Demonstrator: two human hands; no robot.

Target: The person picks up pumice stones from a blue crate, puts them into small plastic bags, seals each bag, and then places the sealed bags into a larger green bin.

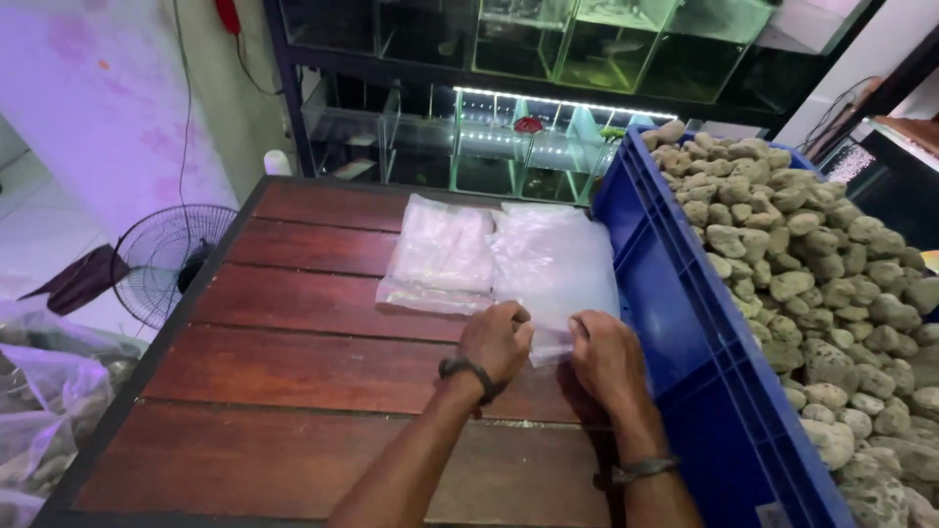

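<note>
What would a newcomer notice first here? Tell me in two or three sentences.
The eye goes first to the blue crate at right, heaped with pale rough stones. Next, both hands, left hand and right hand, pinch the near edge of a clear plastic bag on the dark red wooden table. Lit glass tanks stand behind.

We see a reddish-brown table [293, 362] of wooden planks with dark seams between them and a black edge. On it lie two clear plastic bags: the left bag [440, 256] looks milky white, and the right bag [553, 264] is a paler, glassy white. Our left hand [496, 342] wears a dark wristband [469, 372], and our right hand [606, 360] wears a dark grey one [641, 471]. The crate [685, 332] is bright blue, filled with beige-grey stones [812, 264]. The fan [161, 259] is black. The glass tanks [548, 137] glow green under a white light strip.
</note>
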